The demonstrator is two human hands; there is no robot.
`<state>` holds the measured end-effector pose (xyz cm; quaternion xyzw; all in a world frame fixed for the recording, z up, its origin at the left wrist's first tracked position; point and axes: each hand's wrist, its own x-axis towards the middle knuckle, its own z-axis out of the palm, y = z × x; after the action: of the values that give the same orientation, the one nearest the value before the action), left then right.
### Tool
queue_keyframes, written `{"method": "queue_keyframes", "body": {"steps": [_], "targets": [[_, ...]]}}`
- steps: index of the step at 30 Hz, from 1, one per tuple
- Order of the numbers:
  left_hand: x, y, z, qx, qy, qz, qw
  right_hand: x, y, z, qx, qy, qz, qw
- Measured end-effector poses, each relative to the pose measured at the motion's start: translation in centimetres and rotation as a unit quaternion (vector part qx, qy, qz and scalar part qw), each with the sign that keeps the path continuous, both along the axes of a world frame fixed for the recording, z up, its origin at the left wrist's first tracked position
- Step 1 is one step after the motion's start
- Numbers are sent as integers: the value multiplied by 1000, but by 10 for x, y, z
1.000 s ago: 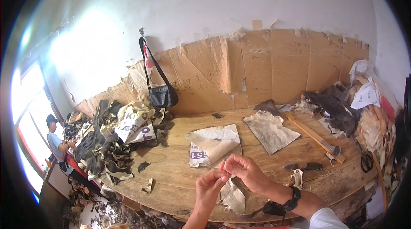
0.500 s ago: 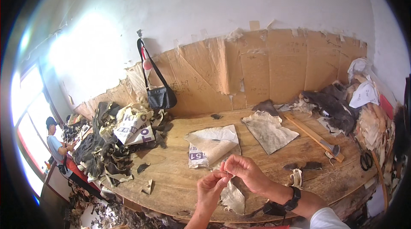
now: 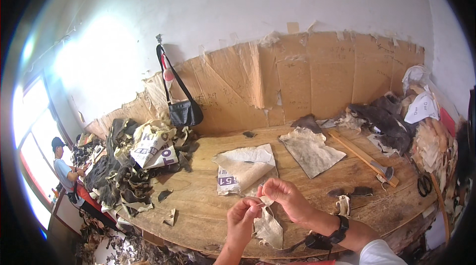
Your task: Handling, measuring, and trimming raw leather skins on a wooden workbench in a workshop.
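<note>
Over the front part of the wooden table (image 3: 196,210), my left hand (image 3: 241,218) and my right hand (image 3: 283,198) meet with their fingertips close together. Both are pinched closed. A thin pale strand seems to run between the fingertips, too fine to name surely. Just beneath them hangs or lies a small pale piece of hide (image 3: 270,231); I cannot tell whether it is joined to the strand. Beyond the hands, a beige hide piece (image 3: 254,178) lies on a white printed sheet (image 3: 267,152). Farther right rests another pale hide piece (image 3: 311,153).
A heap of dark scraps (image 3: 121,166) covers the left side, below a black shoulder bag (image 3: 186,113) on the wall. Right lie a wooden-handled tool (image 3: 364,160), black scissors (image 3: 424,185) and piled furs (image 3: 386,118). Another person (image 3: 64,166) works at far left.
My fingertips have drawn slightly apart, and the pale strand between them shows more. My left hand has shifted slightly left. The table things stay put.
</note>
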<state>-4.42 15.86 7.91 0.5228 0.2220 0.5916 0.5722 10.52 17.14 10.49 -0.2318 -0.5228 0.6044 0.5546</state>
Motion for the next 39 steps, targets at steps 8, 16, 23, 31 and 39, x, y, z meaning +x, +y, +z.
{"method": "queue_keyframes", "body": {"steps": [8, 16, 23, 31, 39], "targets": [[-10, 5, -15, -114, -209, -141, 961, 0, 3, -6, 14, -8, -27, 1000], [-11, 7, -27, -233, -138, -169, 948, -4, 12, -10, -51, 188, 35, 980], [-23, 10, -49, -238, 51, -169, 955, 8, 24, -16, -117, 159, 51, 979], [-73, 9, -78, -245, 208, -153, 934, 41, 49, -23, -108, 204, -27, 973], [-110, 33, -61, -171, 433, -143, 873, 111, 75, -8, 9, -66, -268, 961]]}}
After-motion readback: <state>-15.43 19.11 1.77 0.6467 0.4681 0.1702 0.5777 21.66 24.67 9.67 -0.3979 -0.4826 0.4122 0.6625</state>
